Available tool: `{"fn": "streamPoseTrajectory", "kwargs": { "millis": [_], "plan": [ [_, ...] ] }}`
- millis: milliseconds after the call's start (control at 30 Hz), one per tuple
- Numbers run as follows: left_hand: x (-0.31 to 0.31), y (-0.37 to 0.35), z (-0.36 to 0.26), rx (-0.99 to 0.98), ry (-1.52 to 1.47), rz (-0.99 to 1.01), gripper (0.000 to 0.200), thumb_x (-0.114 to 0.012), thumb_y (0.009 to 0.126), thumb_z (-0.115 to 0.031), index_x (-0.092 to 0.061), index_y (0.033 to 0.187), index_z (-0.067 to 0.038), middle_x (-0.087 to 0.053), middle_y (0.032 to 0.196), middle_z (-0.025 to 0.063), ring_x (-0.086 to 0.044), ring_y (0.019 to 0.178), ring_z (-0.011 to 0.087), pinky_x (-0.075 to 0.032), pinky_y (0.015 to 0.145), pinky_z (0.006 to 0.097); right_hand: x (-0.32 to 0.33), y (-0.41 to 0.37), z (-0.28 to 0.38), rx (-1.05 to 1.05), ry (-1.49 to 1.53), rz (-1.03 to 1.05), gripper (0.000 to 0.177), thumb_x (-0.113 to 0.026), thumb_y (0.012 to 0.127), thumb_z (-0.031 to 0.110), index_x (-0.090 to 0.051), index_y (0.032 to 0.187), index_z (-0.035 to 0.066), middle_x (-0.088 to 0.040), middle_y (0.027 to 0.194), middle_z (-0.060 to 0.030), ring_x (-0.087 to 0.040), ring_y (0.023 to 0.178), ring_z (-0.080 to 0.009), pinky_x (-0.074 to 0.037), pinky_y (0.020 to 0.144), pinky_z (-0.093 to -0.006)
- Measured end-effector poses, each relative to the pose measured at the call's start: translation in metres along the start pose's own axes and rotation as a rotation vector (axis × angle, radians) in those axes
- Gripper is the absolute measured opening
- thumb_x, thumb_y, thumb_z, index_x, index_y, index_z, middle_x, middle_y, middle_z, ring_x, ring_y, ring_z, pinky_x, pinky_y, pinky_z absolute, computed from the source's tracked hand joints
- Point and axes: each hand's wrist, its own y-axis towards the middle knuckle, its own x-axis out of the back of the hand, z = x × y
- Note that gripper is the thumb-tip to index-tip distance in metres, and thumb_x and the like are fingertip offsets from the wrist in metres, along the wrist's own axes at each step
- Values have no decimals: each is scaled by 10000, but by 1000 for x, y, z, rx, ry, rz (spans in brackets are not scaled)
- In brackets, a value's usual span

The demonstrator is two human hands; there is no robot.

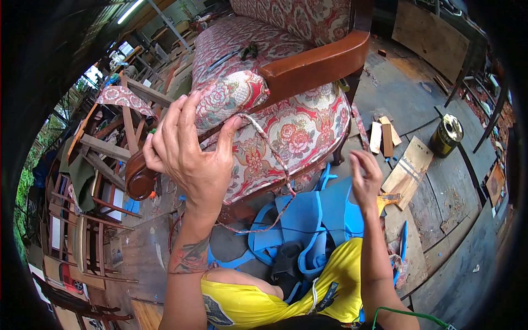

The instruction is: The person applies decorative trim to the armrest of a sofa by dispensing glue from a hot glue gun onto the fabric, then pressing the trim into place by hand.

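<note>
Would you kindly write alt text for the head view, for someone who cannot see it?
The left hand spreads across the floral fabric armrest pad of a brown wooden sofa, patterned cord trailing below; the right hand is raised near blue sheet scraps.

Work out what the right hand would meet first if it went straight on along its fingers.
The right hand would probably meet the floral panel below the sofa's armrest, near its right edge, though depth is unclear and it might pass just beside it.
</note>
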Motion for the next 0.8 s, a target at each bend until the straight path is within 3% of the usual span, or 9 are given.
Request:
{"fn": "streamPoseTrajectory", "kwargs": {
  "millis": [100,167,267,433,567,667,733,767,800],
  "plan": [
    [1,1,0,13,-6,-3,713,-920,783,-537,-707,1385,-220,-693,1374,-12,-599,1295,218,-270,1154,493,-35,41,103,130,472,215,176,-748,1008,95,-794,1142,-10,-785,1112,-157,-751,1025,-240,-586,900,-353],
    [0,0,1,12,-25,-7,701,-916,793,-527,-707,1387,-220,-694,1373,-11,-597,1306,217,-266,1159,499,-58,49,141,-172,784,350,242,-752,1045,164,-783,1206,-15,-790,1096,-104,-715,1006,-131,-576,873,-284],
    [2,1,-1,25,-34,5,690,-914,801,-517,-707,1387,-218,-691,1380,-10,-597,1308,219,-259,1168,502,-68,65,156,-371,917,465,265,-764,1045,179,-785,1218,-20,-788,1029,-54,-699,948,-80,-572,822,-256],
    [2,1,0,43,-59,14,697,-923,801,-497,-704,1399,-214,-688,1401,3,-589,1318,235,-256,1179,499,-57,75,162,-364,789,507,241,-819,994,137,-810,1186,-7,-792,937,-32,-675,787,-49,-562,696,-243],
    [2,1,0,49,-71,12,704,-929,801,-483,-702,1411,-214,-690,1409,11,-592,1315,245,-263,1180,494,-48,85,168,-327,642,551,243,-833,975,134,-818,1183,10,-806,978,-47,-688,813,-61,-560,691,-248],
    [1,1,0,52,-69,3,679,-919,798,-509,-717,1382,-228,-688,1401,-8,-597,1310,223,-244,1188,516,-45,91,170,-97,492,515,213,-826,945,80,-827,1149,19,-799,975,-81,-725,823,-122,-578,694,-286],
    [0,1,1,55,-73,4,675,-918,797,-511,-720,1378,-229,-688,1401,-7,-597,1309,224,-243,1190,517,-43,98,166,344,272,429,242,-828,936,33,-827,1178,46,-758,959,-72,-716,810,-123,-581,705,-302],
    [0,1,2,53,-74,3,672,-918,797,-513,-723,1374,-230,-687,1401,-6,-597,1308,226,-241,1193,518,-42,100,166,344,270,432,242,-828,936,33,-827,1178,46,-758,959,-72,-716,810,-123,-581,705,-302],
    [1,1,2,57,-76,4,672,-918,797,-513,-723,1374,-230,-687,1401,-6,-597,1308,226,-241,1193,518,-41,103,167,490,217,410,264,-801,902,0,-806,1164,27,-738,980,-109,-726,851,-216,-596,723,-352]
  ]
}}
